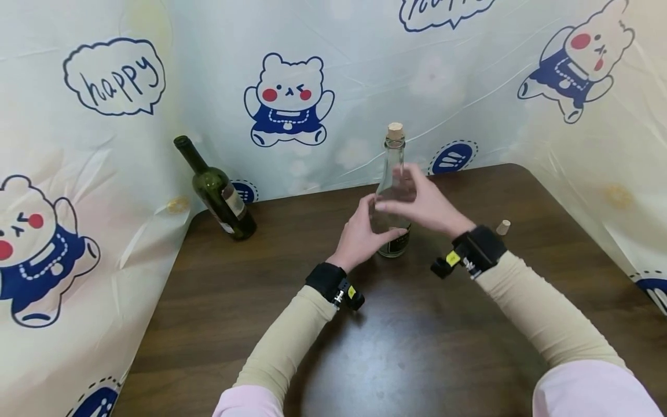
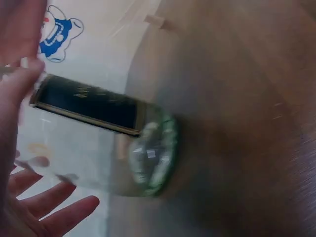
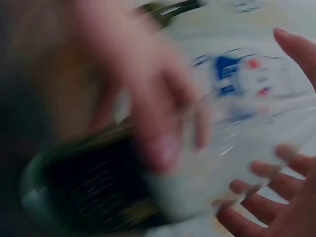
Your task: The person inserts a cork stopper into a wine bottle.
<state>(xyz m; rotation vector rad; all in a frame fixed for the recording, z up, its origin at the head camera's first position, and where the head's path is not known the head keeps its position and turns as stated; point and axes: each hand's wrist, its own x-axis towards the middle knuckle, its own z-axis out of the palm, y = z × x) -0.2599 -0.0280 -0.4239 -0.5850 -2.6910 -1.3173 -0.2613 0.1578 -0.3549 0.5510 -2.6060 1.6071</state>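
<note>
A clear glass bottle (image 1: 394, 223) with a dark label (image 2: 91, 103) and a cork (image 1: 395, 131) in its mouth stands upright at the back of the table. My left hand (image 1: 362, 234) holds its lower body, thumb across the front and fingers on the far side. My right hand (image 1: 427, 202) is by the upper body and neck, thumb and fingers spread apart. In the right wrist view the left hand (image 3: 148, 94) is blurred over the label, and the right fingers (image 3: 266, 205) are extended beside the glass. Whether the right fingertips touch it is hard to tell.
A green wine bottle (image 1: 221, 200) stands at the table's back left corner. Right of the right wrist lies a small loose cork (image 1: 503, 227). The brown wooden table (image 1: 365, 359) meets a cartoon-printed curtain (image 1: 359, 98) at the back and sides.
</note>
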